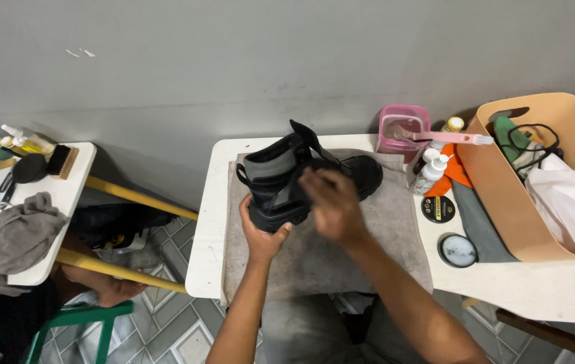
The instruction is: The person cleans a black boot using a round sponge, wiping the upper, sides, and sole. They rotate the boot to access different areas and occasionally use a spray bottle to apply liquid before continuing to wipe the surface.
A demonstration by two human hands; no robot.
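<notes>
Near the surface's front edge, the left hand [260, 236] grips the boot's [301, 178] heel while the right hand's [331, 202] loosely spread fingers rub its side, holding nothing visible.

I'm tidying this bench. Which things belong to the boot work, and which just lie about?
In use:
black boot
left hand gripping its heel
right hand on its side
grey towel beneath

Lying about:
pink tub
pink brush
white bottle
two round tins
tan basket
</notes>
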